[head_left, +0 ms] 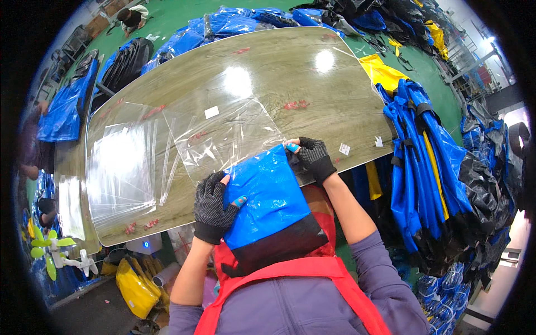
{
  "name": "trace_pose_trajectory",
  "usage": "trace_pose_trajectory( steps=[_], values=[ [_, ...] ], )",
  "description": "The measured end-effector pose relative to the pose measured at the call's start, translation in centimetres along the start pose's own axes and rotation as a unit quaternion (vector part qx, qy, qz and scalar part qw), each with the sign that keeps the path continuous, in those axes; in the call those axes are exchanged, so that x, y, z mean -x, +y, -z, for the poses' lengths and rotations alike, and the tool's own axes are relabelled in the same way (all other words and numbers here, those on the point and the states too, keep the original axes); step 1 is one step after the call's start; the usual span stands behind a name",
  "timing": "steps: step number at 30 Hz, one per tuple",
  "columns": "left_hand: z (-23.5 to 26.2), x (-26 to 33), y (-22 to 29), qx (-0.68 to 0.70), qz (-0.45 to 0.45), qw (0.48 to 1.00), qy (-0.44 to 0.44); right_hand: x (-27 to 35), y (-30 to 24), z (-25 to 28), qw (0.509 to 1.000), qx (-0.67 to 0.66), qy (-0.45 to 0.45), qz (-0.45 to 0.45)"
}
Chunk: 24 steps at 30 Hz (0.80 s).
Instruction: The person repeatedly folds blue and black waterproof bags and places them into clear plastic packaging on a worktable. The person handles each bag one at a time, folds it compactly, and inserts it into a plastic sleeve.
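Observation:
A folded blue bag with a black lower band (266,195) lies at the table's near edge, its lower part over my lap. My left hand (213,206), in a black dotted fingerless glove, grips the bag's left side, thumb on top and fingers partly hidden. At its upper right corner my right hand (314,158), gloved alike, pinches the blue bag where it meets a clear plastic bag (223,131). The clear bag lies flat, its near edge along the blue bag's top; whether it overlaps cannot be made out. Blue wraps cover a digit on each hand.
A stack of clear plastic bags (123,173) lies on the wood-patterned table (329,84) at left. White paper pieces (211,112) are scattered there. Blue and black bags (416,162) hang at the right edge; blue bundles (223,25) pile beyond. A small green fan (53,245) stands lower left.

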<state>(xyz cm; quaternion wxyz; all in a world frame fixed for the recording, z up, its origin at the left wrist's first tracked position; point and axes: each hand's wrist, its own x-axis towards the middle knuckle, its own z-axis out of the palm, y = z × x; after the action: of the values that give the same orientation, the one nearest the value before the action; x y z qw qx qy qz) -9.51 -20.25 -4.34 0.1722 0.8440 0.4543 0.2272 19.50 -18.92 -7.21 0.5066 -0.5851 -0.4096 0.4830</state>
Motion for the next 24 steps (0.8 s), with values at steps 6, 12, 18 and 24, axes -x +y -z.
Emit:
trace_pose_trajectory(
  steps=[6,12,18,24],
  values=[
    [0.2,-0.3,0.0,-0.020,0.018,0.999,0.028,1.8,0.3,-0.5,0.986,0.118,0.043,0.108],
    [0.1,-1.1,0.1,-0.046,0.041,0.997,0.039,2.5,1.4,-0.7,0.966,0.225,0.102,0.073],
    [-0.1,-1.3,-0.5,-0.080,0.036,0.996,0.000,2.4,1.0,-1.7,0.942,0.287,0.065,0.163],
    [-0.1,-0.8,-1.0,-0.086,0.017,0.996,0.010,3.5,1.0,-2.2,0.932,0.286,0.089,0.204]
  ],
)
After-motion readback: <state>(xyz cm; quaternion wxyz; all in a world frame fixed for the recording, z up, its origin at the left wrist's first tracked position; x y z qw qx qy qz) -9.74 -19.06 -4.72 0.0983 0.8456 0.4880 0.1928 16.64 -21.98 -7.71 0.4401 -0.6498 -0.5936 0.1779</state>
